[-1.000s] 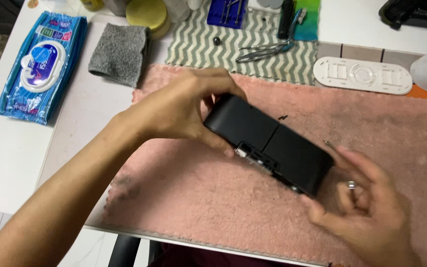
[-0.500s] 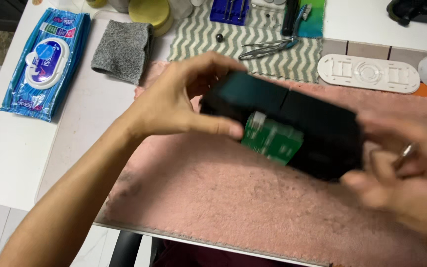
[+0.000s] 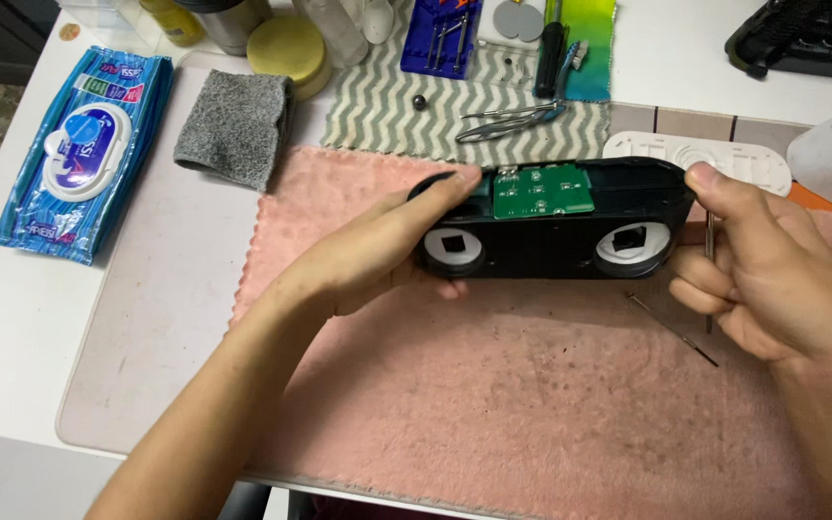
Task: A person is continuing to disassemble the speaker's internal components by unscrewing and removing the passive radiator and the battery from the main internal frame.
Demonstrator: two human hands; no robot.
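A long black plastic housing (image 3: 556,236) is held level over a pink towel (image 3: 493,404), its open inside facing me. A green circuit board (image 3: 543,190) sits in its upper middle, and two round white-rimmed openings lie at either end. My left hand (image 3: 387,246) grips the housing's left end, thumb on its top edge. My right hand (image 3: 763,270) pinches the right end with the thumb and also carries a thin metal tool (image 3: 709,260) between its fingers.
A thin metal pick (image 3: 671,329) lies on the towel below the housing. Behind are a white oval cover (image 3: 724,159), tweezers (image 3: 507,120) on a zigzag cloth, a blue tool case (image 3: 440,39), a grey cloth (image 3: 235,125), a yellow lidded jar (image 3: 286,46) and a blue wipes pack (image 3: 84,149).
The housing has been turned from a slanted position, closed side up, to level with its inside and green board facing me. Both hands moved to its ends.
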